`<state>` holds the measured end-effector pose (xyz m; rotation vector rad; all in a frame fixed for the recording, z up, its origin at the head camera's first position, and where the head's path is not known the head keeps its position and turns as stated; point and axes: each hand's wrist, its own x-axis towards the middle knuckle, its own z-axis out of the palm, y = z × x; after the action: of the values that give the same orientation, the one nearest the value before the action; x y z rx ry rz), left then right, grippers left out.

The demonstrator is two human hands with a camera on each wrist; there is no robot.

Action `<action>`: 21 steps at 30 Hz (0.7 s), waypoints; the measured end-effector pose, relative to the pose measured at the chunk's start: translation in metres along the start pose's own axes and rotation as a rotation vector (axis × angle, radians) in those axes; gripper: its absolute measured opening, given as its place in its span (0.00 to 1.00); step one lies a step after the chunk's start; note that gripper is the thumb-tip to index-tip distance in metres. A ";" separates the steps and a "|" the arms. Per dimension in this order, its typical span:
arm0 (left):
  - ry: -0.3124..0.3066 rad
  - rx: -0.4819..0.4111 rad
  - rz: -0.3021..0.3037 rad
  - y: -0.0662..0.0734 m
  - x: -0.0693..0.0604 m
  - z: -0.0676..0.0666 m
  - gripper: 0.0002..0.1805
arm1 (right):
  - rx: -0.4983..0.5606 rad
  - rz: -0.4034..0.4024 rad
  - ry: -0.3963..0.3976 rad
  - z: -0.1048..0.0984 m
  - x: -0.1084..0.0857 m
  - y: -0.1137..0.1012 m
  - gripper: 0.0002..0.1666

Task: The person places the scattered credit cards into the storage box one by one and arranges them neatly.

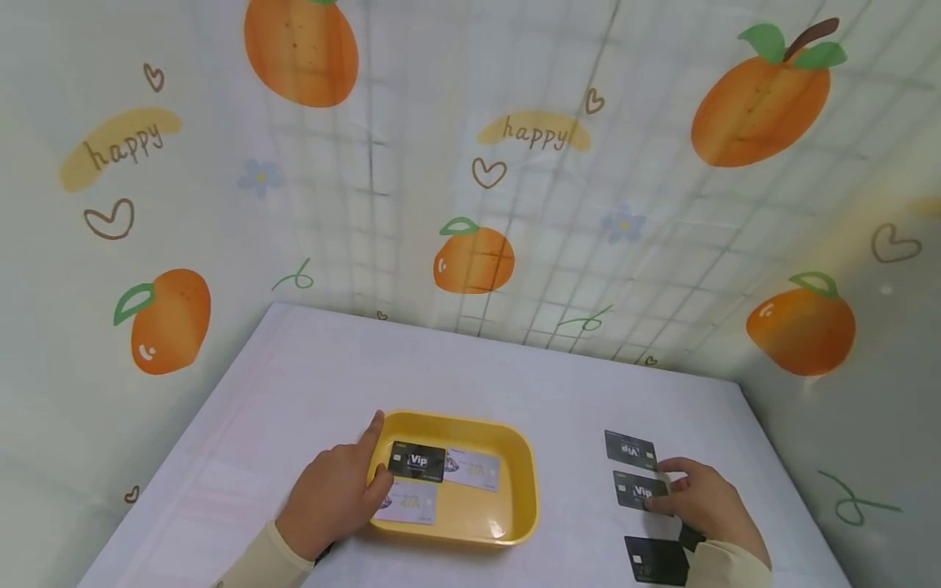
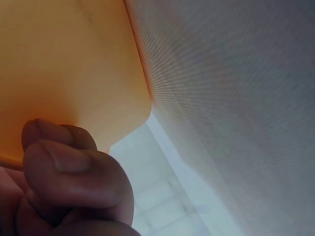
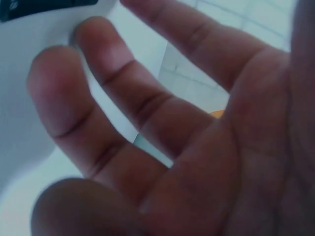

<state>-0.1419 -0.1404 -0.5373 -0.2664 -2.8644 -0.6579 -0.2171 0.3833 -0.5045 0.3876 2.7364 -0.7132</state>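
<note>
Your left hand (image 1: 331,494) is clamped on the yellow, round-cornered rectangular tray (image 1: 518,521) at its 9 o'clock side – forefinger along the rim, thumb over the inside, and curled fingers against the outer wall in the left wrist view. The tray rests on the white table (image 1: 566,408). Measured from the tray's middle, it holds a black rectangular "Vip" card (image 1: 416,469) at 10 o'clock, a silvery-white VIP card (image 1: 474,471) at 2 o'clock and a second silvery-white card (image 1: 413,500) at 8 o'clock, partly behind your thumb.

Your right hand (image 1: 713,506) is well apart from the tray, toward its 3 o'clock. Its thumb touches the middle black card (image 1: 632,488) of a loose column, with the forefinger near that card's 2 o'clock corner; you cannot tell whether this grip pinches it. An upper black card (image 1: 628,449) with its print upside down lies just beside it at 12 o'clock – a lower black card (image 1: 654,562) lies at 6 o'clock, near your cream sleeve (image 1: 726,567).
</note>
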 end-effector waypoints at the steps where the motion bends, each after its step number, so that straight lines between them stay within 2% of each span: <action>1: 0.001 0.000 0.000 0.000 0.000 0.000 0.41 | 0.001 -0.003 -0.003 0.000 0.001 0.001 0.52; 10: 0.010 -0.007 0.001 0.000 0.000 0.000 0.41 | -0.008 -0.015 -0.020 0.002 0.011 0.009 0.47; 21: 0.010 -0.010 0.004 0.000 -0.001 0.000 0.41 | -0.017 -0.032 -0.018 0.005 0.013 0.011 0.42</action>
<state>-0.1413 -0.1408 -0.5373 -0.2701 -2.8510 -0.6717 -0.2246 0.3924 -0.5174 0.3323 2.7353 -0.6978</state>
